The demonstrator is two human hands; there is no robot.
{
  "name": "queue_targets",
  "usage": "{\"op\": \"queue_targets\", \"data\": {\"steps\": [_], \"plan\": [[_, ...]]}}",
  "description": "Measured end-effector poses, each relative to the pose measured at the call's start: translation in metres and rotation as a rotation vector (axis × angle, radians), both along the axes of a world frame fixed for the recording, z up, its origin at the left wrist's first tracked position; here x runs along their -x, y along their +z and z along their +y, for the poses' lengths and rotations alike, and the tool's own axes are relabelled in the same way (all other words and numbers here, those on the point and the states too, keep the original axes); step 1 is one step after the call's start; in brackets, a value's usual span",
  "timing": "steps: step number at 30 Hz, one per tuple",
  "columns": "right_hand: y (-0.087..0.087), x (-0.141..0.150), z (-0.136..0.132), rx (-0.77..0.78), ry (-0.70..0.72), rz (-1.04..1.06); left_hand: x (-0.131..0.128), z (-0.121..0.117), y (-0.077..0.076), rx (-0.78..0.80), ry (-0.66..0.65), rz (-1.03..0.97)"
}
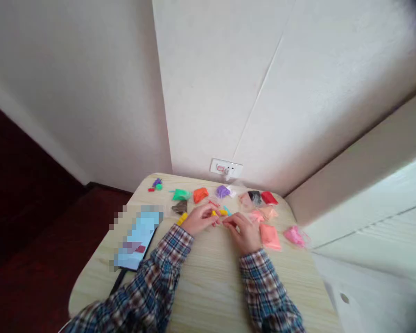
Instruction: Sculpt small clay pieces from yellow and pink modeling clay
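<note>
My left hand (200, 219) is closed in a pinch around a small piece of yellow clay (214, 213). Close by on its right, my right hand (244, 232) has its thumb and fingertips pressed together; whatever may be between them is too small to make out. Just beyond the hands lie another yellow piece (223, 212) and a small light blue piece (228, 211). A yellow packet (182, 218) is partly covered by my left wrist. Beside my right hand rests a coral clay packet (269, 236).
Along the table's (208, 286) far side lie green (182, 194), orange (200, 194), purple (223, 191), black (254, 197) and red (269, 198) packets. A pink bag (294, 236) sits at the right edge, a phone (138, 240) at left. Behind is a wall socket (226, 168).
</note>
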State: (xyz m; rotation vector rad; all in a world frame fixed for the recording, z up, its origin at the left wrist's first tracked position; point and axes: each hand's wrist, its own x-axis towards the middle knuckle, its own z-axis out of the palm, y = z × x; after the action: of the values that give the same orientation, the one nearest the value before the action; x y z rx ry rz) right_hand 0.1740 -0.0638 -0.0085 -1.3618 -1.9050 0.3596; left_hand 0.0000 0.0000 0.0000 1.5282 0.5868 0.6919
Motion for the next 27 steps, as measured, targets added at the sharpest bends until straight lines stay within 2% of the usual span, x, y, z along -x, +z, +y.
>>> {"op": "queue_targets", "data": {"steps": [4, 8, 18, 23, 27], "plan": [[-0.005, -0.006, -0.003, 0.023, -0.085, -0.028, -0.001, 0.001, 0.0, -0.011, 0.009, -0.004], [-0.004, -0.006, -0.005, 0.048, -0.109, -0.064, -0.002, 0.001, 0.002, -0.021, 0.03, -0.006], [-0.005, -0.009, -0.002, 0.061, -0.036, 0.013, 0.006, -0.01, 0.012, -0.033, 0.096, 0.017], [-0.007, -0.006, -0.006, 0.079, -0.045, 0.069, 0.013, -0.025, 0.006, -0.021, 0.123, 0.004], [-0.018, 0.001, -0.012, 0.109, -0.058, 0.092, 0.011, -0.037, -0.004, 0.006, 0.095, -0.005]]}}
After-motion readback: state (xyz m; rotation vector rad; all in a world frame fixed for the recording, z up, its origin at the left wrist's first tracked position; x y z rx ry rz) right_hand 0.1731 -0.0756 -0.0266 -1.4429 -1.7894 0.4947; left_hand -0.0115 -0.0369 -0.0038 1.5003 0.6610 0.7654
